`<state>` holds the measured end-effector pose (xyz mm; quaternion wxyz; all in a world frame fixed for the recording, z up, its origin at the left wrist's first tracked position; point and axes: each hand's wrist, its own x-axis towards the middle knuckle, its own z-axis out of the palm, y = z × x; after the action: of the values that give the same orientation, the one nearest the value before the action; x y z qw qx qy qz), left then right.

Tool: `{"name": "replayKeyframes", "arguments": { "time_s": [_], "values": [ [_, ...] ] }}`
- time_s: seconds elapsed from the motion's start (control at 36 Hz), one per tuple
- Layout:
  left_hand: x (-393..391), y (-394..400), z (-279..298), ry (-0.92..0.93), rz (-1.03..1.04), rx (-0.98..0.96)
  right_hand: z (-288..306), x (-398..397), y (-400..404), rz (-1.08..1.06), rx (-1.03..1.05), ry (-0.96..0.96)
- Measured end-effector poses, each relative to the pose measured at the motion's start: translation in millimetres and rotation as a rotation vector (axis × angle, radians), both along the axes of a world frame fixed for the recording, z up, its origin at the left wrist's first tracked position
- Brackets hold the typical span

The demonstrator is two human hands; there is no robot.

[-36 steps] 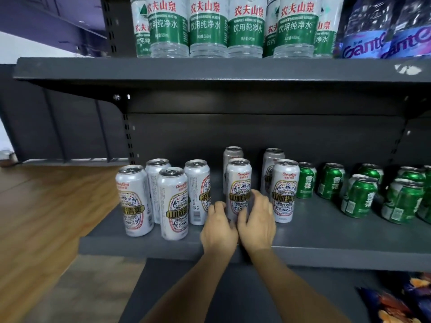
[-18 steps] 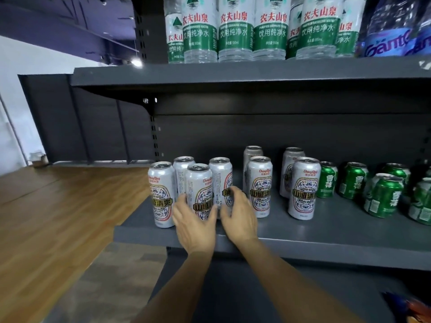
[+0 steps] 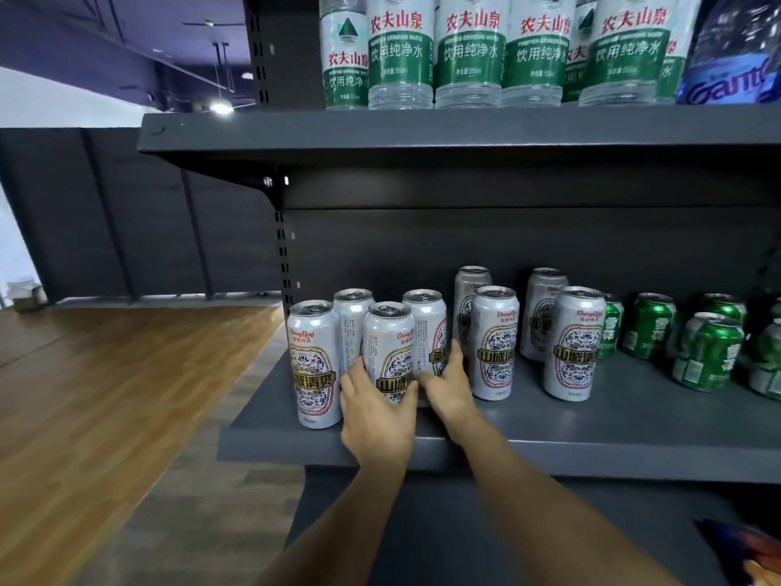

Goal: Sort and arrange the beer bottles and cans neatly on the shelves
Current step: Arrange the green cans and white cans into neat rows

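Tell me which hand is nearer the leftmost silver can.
Left. The left hand grips the front can right beside the leftmost silver can, almost touching it. The right hand sits farther right, past that front can, fingers against the can behind.
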<state>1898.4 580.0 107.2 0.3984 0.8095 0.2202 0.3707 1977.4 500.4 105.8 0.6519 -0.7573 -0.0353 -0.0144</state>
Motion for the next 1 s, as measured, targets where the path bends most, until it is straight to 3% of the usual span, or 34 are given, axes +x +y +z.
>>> {"name": "replayKeyframes", "arguments": {
  "time_s": [0.08,0.39,0.53,0.78,1.0],
  "values": [
    [0,4,-1,-0.015,-0.052,0.018,-7,9,1,0.034,0.007,-0.007],
    [-1,9,-15,-0.112,-0.169,0.023,3,0,-4,-0.218,-0.409,-0.190],
    [1,9,-20,-0.135,-0.185,0.045,-2,-3,-5,-0.046,-0.161,-0.089],
    [2,7,-21,-0.134,-0.169,0.074,-8,-1,-11,-0.096,-0.378,-0.188],
    [2,7,-22,-0.148,-0.172,0.080,-4,-2,-8,0.085,0.032,-0.031]
  ]
}}
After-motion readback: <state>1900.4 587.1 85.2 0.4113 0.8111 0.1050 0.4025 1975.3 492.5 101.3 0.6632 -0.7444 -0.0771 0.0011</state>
